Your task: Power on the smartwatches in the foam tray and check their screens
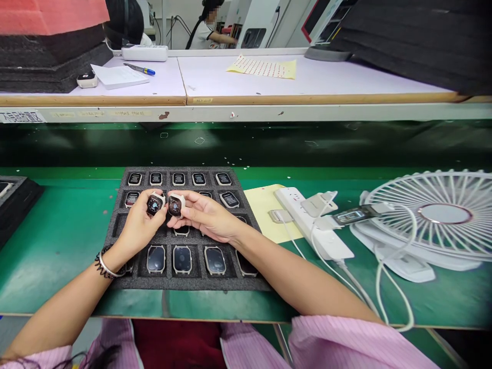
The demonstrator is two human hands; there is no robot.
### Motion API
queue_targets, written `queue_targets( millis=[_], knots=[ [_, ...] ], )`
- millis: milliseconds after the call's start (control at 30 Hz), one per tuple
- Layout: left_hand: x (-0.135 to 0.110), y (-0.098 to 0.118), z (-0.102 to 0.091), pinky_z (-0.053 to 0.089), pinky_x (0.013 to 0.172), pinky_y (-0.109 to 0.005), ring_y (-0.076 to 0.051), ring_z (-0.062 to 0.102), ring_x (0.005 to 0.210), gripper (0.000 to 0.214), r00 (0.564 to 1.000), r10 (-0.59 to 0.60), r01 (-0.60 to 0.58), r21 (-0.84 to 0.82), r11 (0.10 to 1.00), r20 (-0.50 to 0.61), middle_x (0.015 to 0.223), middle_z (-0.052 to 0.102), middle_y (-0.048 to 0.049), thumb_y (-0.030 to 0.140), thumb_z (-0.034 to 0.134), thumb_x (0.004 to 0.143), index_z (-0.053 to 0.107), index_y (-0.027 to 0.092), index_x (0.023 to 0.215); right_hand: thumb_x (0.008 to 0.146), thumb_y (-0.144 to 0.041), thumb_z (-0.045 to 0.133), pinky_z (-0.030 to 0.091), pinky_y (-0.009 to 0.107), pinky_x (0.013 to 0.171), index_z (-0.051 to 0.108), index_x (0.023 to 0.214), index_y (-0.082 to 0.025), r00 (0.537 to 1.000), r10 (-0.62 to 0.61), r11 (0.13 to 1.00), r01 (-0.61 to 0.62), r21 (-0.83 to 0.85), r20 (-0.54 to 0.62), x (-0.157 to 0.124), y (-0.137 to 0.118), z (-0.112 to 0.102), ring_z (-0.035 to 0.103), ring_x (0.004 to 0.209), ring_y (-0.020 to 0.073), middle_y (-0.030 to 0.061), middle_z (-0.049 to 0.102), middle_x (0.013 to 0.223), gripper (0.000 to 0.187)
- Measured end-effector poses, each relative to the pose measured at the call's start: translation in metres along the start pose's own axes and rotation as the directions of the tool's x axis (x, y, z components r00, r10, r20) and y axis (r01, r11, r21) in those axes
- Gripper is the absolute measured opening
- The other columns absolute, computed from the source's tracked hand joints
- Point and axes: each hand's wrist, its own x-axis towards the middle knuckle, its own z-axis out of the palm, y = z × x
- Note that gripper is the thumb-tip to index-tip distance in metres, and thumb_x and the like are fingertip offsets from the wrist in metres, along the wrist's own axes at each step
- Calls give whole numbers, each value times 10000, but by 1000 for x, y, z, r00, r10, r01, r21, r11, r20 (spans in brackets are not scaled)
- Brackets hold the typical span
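Note:
My left hand (140, 221) is closed around a smartwatch body (155, 204), its lit screen facing up. Right beside it, my right hand (203, 215) grips a second smartwatch body (175, 206) between thumb and fingers, its screen also lit. Both watches are held above a black foam tray (140, 282) with square pockets. Several strapless watches lie in the pockets. In the back row, one watch (179, 179) shows lines of text; in the front row, another watch (182, 259) has a dark screen. My hands and forearms hide part of the middle rows.
On the right, a white power strip (292, 197) with chargers and cables lies partly on yellow paper (253, 205), beside a white fan (442, 215). A shelf (215, 82) behind bears a pen (140, 69), paper and foam stacks. Another person (203, 36) is in the background.

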Motion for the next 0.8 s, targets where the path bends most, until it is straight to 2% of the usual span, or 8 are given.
queue_targets(
  millis=[133,267,367,467,567,667,800],
  knots=[
    [1,1,0,479,770,-310,-195,606,894,366,1000,-3,3,3,1000,-12,1021,647,-49,350,616,791,566,181,1112,796,-353,837,593,274,792,576,1228,-210,1000,-9,1000,9,-13,13,0,1,-1,728,850,153,16,682,980,525],
    [2,0,0,475,861,-335,-196,607,926,367,1000,-3,4,-54,999,22,1004,649,-50,322,629,767,568,168,1094,807,-345,824,576,257,754,596,1211,-207,1000,-20,1000,21,-21,19,-1,1,-2,709,803,136,7,684,932,483],
    [2,2,-1,493,767,-302,-173,608,860,437,996,-81,86,-173,981,36,1022,642,-54,326,691,745,563,162,1129,819,-295,802,571,271,778,580,1260,-204,1000,-1,1000,1,18,-11,0,-1,-2,706,835,144,20,691,974,502],
    [4,7,-3,467,586,-246,-111,583,644,599,964,-232,266,-390,882,131,974,644,-37,335,728,747,504,164,1275,844,-231,736,574,286,753,569,1284,-195,995,18,997,-11,73,-97,2,-6,-4,707,833,159,55,696,1067,472],
    [6,12,-6,499,567,-251,-115,623,584,587,924,-316,382,-553,740,214,898,654,-25,328,695,778,504,158,1306,829,-180,690,564,271,667,603,1220,-178,983,24,995,-5,101,-182,4,-9,-6,695,759,156,65,701,1063,401],
    [7,14,-8,552,589,-284,-155,679,607,471,914,-326,404,-601,689,241,866,664,-30,324,660,805,555,158,1233,814,-161,677,543,246,611,614,1186,-176,979,18,996,1,89,-205,5,-10,-7,678,696,136,53,699,1030,377],
    [6,12,-9,594,650,-314,-173,712,652,385,925,-286,379,-604,701,249,896,677,-29,317,657,807,576,174,1154,810,-168,676,547,257,621,572,1240,-194,980,-6,1000,11,25,-200,4,-8,-6,692,708,145,37,702,968,443]
  ],
)
